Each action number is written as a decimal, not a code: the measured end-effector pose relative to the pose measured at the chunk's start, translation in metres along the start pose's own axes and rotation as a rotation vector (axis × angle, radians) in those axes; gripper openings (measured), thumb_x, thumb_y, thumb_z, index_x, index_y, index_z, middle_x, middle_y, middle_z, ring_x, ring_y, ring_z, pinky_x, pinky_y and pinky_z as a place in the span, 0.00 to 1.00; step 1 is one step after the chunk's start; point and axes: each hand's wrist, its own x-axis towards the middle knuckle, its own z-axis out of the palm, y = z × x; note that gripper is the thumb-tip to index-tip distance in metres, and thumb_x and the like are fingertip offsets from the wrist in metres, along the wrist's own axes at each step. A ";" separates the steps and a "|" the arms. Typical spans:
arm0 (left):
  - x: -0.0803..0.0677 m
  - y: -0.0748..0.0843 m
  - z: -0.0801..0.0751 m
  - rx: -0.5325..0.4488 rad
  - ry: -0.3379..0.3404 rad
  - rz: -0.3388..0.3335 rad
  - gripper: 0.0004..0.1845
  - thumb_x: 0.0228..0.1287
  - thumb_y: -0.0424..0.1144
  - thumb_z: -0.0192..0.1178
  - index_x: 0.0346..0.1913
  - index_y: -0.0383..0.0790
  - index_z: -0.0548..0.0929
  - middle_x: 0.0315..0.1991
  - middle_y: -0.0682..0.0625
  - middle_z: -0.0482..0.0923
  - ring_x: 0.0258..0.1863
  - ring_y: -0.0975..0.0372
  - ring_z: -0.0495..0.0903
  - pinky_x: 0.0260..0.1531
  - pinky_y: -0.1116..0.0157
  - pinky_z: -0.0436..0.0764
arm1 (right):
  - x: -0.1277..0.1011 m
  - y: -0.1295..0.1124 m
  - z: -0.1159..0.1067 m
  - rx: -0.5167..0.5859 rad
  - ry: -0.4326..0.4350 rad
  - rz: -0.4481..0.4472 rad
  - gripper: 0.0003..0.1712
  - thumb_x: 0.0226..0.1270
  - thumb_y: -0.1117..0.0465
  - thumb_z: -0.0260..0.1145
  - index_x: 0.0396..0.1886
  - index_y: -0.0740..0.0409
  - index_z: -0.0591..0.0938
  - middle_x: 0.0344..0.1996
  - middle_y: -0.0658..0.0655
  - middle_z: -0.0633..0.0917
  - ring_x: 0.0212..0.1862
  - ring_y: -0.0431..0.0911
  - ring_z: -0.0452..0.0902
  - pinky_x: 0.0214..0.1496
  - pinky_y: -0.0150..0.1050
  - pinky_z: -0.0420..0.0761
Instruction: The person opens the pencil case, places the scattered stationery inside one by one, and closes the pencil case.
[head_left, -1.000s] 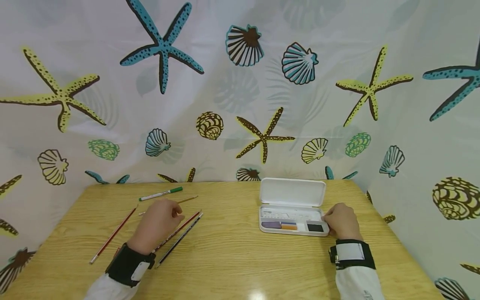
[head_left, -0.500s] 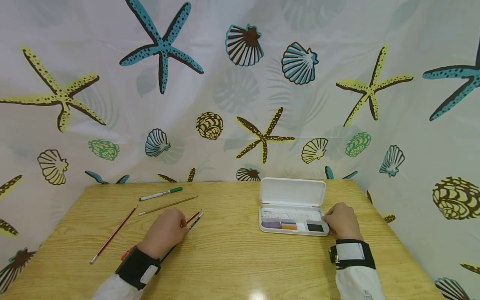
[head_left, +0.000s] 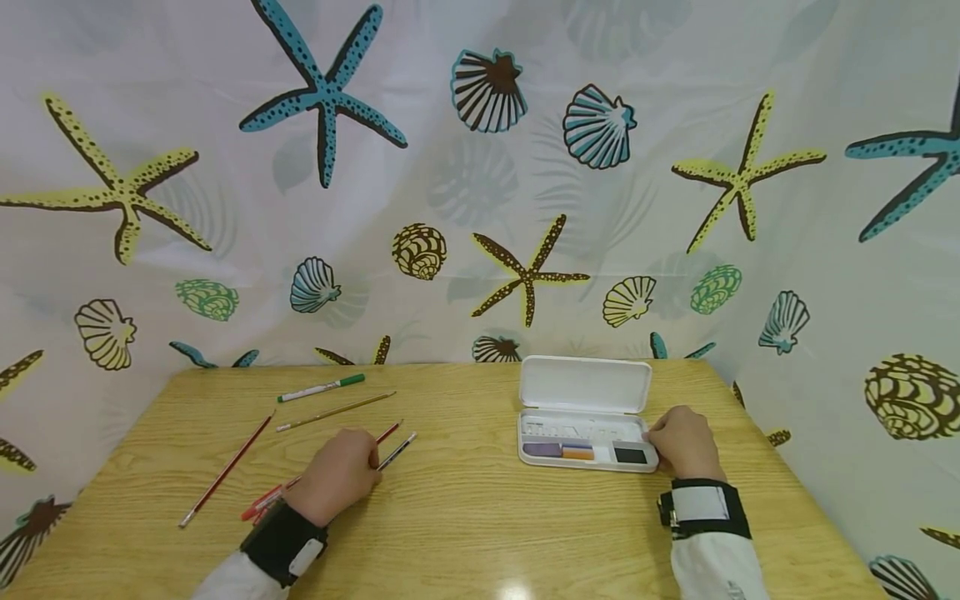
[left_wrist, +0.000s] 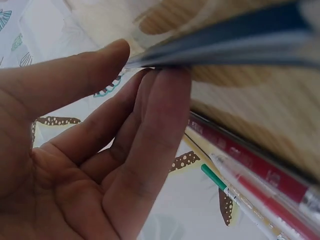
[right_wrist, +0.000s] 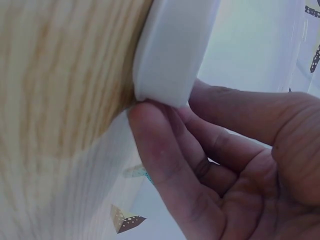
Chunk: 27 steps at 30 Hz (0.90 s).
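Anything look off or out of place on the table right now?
Nothing damaged or spilled. The pencils and pen lie scattered at angles on the table's left, while the open case sits square. The left hand pinches a dark pencil; the right hand steadies the case's corner.

A light wooden table [head_left: 480, 533] carries an open white pencil case [head_left: 583, 417] near its far right corner, and toward its far left corner a green-capped pen [head_left: 321, 387], a thin brown pencil [head_left: 333, 412] and a red pencil [head_left: 227, 472].
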 end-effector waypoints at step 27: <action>-0.005 0.014 0.007 0.088 0.063 0.113 0.11 0.55 0.23 0.72 0.26 0.43 0.87 0.26 0.53 0.82 0.26 0.63 0.79 0.27 0.60 0.80 | 0.002 0.002 0.001 0.001 0.000 0.000 0.10 0.67 0.67 0.68 0.31 0.73 0.88 0.20 0.58 0.82 0.23 0.49 0.78 0.21 0.37 0.74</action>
